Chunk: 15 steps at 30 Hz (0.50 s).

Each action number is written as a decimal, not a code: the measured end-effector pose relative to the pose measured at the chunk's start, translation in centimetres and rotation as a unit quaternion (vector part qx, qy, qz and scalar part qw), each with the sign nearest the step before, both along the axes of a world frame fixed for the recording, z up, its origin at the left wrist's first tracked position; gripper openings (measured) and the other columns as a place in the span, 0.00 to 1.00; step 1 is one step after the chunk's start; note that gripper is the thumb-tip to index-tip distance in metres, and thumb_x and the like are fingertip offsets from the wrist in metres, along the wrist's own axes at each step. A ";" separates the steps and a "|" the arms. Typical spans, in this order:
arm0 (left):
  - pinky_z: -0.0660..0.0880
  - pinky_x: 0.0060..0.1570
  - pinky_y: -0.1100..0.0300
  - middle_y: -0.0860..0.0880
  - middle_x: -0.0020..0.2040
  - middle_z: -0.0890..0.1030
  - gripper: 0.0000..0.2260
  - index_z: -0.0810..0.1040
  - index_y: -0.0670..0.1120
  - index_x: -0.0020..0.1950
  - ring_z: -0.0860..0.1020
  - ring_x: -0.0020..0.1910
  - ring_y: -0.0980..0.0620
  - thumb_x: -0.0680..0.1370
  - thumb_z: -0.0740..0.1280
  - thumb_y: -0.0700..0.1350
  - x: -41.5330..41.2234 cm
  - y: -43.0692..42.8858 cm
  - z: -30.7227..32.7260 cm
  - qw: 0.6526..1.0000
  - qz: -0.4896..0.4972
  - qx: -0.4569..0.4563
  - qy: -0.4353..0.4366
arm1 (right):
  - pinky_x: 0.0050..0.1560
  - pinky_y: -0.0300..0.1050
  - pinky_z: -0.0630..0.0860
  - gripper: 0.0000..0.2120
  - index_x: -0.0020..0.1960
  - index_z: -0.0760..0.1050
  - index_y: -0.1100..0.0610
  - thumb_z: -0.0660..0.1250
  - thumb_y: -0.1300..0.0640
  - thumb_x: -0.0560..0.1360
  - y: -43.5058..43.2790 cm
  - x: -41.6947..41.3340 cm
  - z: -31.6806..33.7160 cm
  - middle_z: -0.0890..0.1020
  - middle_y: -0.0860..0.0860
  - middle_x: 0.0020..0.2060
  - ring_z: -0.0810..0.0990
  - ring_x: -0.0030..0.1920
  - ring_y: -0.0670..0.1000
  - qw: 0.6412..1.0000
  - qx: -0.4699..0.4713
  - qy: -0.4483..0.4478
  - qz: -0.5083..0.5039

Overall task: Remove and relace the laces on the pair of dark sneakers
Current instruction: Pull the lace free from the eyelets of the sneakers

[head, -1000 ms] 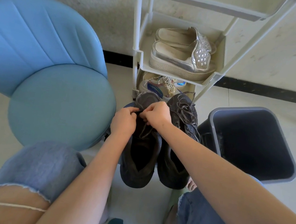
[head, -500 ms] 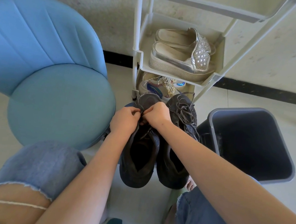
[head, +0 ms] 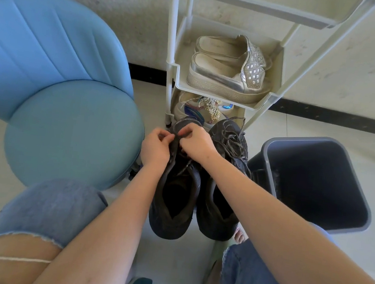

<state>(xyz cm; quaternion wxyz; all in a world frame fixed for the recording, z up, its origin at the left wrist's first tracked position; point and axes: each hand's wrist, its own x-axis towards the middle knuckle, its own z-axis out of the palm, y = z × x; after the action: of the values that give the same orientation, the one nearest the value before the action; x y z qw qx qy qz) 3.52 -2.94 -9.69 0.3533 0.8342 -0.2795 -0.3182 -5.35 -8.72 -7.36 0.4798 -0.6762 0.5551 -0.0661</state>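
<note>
Currently, left hand [head: 155, 148]: fingers pinched on the lace at the left sneaker [head: 175, 188] toe end.
Right hand [head: 197, 142]: fingers pinching the same lace, just beside the left fingers.
Right sneaker [head: 222, 177]: beside both hands, laces [head: 232, 140] loose and tangled.
Risk: I judge a hard tug could snag the lace in an eyelet.

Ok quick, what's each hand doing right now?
Left hand: closed, pinching the lace of the left sneaker.
Right hand: closed, pinching the same lace.
</note>
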 end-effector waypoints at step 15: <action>0.66 0.37 0.61 0.53 0.34 0.77 0.05 0.71 0.46 0.50 0.72 0.32 0.56 0.81 0.56 0.44 7.2 -2.9 9.0 0.967 0.180 -0.180 0.008 | 0.55 0.40 0.72 0.17 0.65 0.74 0.55 0.64 0.60 0.77 -1.9 -1.2 2.1 0.73 0.54 0.63 0.74 0.58 0.55 0.995 -0.060 -0.055 -0.050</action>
<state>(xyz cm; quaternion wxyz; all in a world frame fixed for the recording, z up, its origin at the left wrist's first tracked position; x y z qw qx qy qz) 10.71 -5.81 -0.67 0.5514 0.7908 -0.1742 -0.2008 -6.56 -10.59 -5.25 0.4645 -0.6706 0.5558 -0.1605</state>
